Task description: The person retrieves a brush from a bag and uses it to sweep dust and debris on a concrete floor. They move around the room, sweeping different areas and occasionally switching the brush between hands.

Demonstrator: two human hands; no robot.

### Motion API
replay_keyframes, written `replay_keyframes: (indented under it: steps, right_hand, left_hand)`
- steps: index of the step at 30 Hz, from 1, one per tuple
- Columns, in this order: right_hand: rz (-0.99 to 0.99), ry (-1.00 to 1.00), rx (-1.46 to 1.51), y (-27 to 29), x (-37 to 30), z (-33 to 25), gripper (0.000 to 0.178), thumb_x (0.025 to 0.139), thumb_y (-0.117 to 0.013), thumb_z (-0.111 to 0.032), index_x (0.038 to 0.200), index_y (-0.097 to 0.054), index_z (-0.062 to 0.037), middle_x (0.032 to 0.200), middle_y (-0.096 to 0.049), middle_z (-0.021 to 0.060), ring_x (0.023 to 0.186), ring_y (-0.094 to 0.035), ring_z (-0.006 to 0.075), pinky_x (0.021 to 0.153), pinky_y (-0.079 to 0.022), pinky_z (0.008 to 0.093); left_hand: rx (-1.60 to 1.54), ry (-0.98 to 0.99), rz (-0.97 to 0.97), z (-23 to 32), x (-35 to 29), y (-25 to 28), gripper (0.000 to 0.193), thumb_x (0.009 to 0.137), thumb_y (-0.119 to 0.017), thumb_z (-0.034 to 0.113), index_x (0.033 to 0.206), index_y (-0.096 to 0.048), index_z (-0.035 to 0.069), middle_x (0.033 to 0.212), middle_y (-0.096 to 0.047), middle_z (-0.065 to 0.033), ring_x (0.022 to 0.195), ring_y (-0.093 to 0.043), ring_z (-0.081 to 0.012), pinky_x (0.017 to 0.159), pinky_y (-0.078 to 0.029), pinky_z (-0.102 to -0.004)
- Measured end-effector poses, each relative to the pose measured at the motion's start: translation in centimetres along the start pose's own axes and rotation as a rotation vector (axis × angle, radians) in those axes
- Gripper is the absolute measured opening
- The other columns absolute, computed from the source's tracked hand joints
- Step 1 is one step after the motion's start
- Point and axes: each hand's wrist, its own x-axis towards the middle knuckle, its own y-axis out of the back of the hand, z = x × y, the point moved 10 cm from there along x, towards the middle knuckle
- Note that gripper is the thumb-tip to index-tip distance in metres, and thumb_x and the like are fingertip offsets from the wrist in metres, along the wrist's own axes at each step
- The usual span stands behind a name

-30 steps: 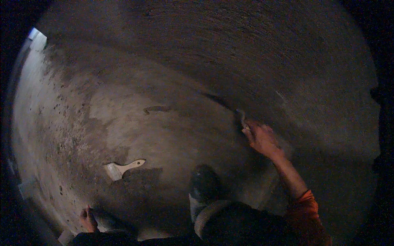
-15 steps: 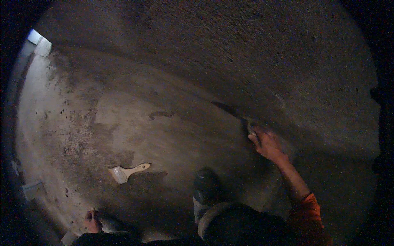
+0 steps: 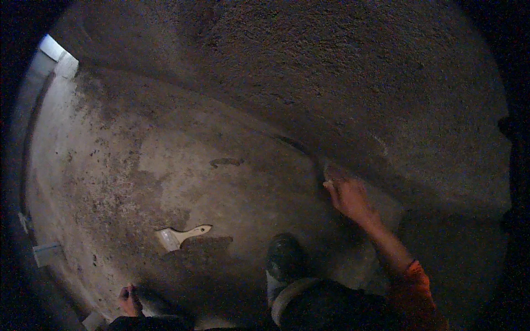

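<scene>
My right hand (image 3: 351, 197) reaches to the seam where the floor meets the rough wall. Its fingers are closed on a small, pale-edged thing, too dark and blurred to name. A dark, wet-looking strip (image 3: 295, 144) runs along the seam just beyond the fingertips. At the lower left my left hand (image 3: 130, 301) is held low with its fingers curled together; I cannot make out whether anything is in them. Between my hands a flat paintbrush (image 3: 193, 234) with a pale wooden handle and light bristles lies on the floor.
The rough dark wall (image 3: 353, 71) rises along the far and right side. My boot (image 3: 286, 256) stands on the stained floor (image 3: 187, 190), right of the brush. A dark smear (image 3: 226, 161) marks the floor. Pale block-like things (image 3: 47, 255) line the left edge; light enters at the far left.
The view has shifted slightly, so the brush and boot appear a little farther right. My right hand has moved slightly left along the seam, still closed. My left hand has turned a little.
</scene>
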Motion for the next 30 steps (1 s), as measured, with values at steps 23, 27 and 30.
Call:
replay_keyframes:
  steps: [23, 27, 30]
  right_hand:
    - [-0.087, -0.046, 0.047, -5.2, -1.3, -2.9, 0.042, 0.102, -0.048, -0.037, 0.137, -0.053, -0.0128, 0.132, -0.058, 0.0198, 0.112, -0.061, 0.0416, 0.093, -0.049, 0.0545]
    - [-0.044, -0.049, 0.013, -4.4, 1.2, -3.0, 0.046, 0.104, -0.044, -0.033, 0.145, -0.042, -0.0124, 0.129, -0.059, 0.0227, 0.106, -0.063, 0.0448, 0.089, -0.052, 0.0578]
    - [0.106, -0.058, 0.059, -3.0, 1.3, -2.8, 0.040, 0.101, -0.050, -0.036, 0.132, -0.057, -0.0111, 0.124, -0.063, 0.0204, 0.109, -0.062, 0.0418, 0.093, -0.049, 0.0549]
  left_hand:
    - [-0.175, 0.128, -0.052, -6.0, 1.8, 1.5, 0.031, 0.093, -0.070, 0.033, 0.085, -0.067, 0.003, 0.080, -0.068, -0.0068, 0.069, -0.058, -0.0165, 0.064, -0.047, -0.0316]
    - [-0.064, 0.032, -0.006, -7.0, 3.1, 2.6, 0.032, 0.091, -0.073, 0.033, 0.087, -0.068, 0.002, 0.079, -0.068, -0.0065, 0.068, -0.058, -0.0162, 0.064, -0.047, -0.0312]
    - [0.018, -0.032, 0.070, -7.0, 3.3, 2.9, 0.032, 0.092, -0.073, 0.033, 0.085, -0.068, 0.002, 0.077, -0.068, -0.0060, 0.066, -0.058, -0.0151, 0.062, -0.047, -0.0312]
